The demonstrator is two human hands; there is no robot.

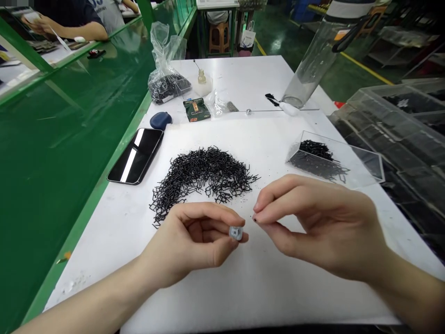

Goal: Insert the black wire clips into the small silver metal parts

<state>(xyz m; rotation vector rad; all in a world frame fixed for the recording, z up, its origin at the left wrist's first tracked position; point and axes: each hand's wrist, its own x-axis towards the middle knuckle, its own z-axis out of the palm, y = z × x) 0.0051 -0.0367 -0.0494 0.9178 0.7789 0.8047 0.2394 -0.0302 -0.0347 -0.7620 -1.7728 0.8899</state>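
**Small grey part held, black clip pinched beside it**

White worktable (pixel 222 287) in a factory hall, green conveyor (pixel 69 139) along the left. A small grey square part (pixel 236 233) is held near centre, above the table, pinched between thumb and fingers of the left hand (pixel 194 241). The right hand (pixel 313 227) is closed at its fingertips on a tiny black clip (pixel 254 219), barely visible, just right of the grey part and not yet touching it. Clip judged not yet fitted; part looks light grey, blocky, with a dark recess on its face. A large pile of black wire clips (pixel 201 176) is spread on the far side of the hands, so much stock is judged left. More clips are seen in a clear tray (pixel 327 162) at right and a plastic bag (pixel 167 83) far left. A phone (pixel 136 156) lies flat at left.
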